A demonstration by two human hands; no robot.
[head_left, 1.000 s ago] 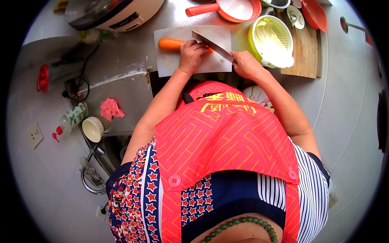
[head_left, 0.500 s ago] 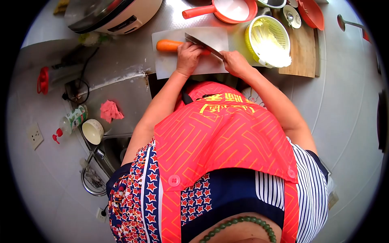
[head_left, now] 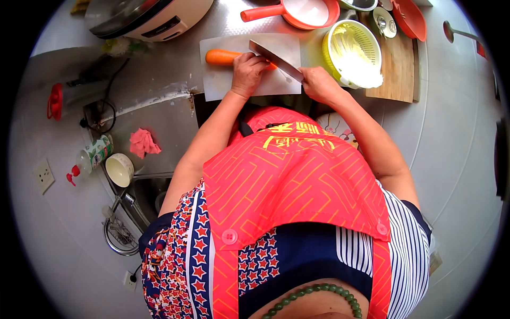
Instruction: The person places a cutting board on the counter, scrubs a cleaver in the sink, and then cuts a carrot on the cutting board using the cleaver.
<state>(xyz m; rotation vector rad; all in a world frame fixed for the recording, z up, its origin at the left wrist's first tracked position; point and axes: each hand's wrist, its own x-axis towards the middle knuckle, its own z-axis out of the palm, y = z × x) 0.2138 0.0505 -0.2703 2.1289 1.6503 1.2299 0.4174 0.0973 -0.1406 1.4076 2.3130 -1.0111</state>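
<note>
An orange carrot lies across a white cutting board. My left hand is closed around its right part, fingers over the top. In my right hand is the handle of a kitchen knife. The broad blade slants up and to the left, its tip beyond my left fingertips. A bit of orange shows by the blade near those fingers; whether the edge touches the carrot I cannot tell.
Right of the board stands a yellow-and-white colander on the counter, beside a wooden board. A red-handled pan and a rice cooker are at the back. At left are a pink cloth, a bowl and a pump bottle.
The knife has shifted to the right with my right hand, and its blade shows more of its flat side. My left hand stays on the carrot.
</note>
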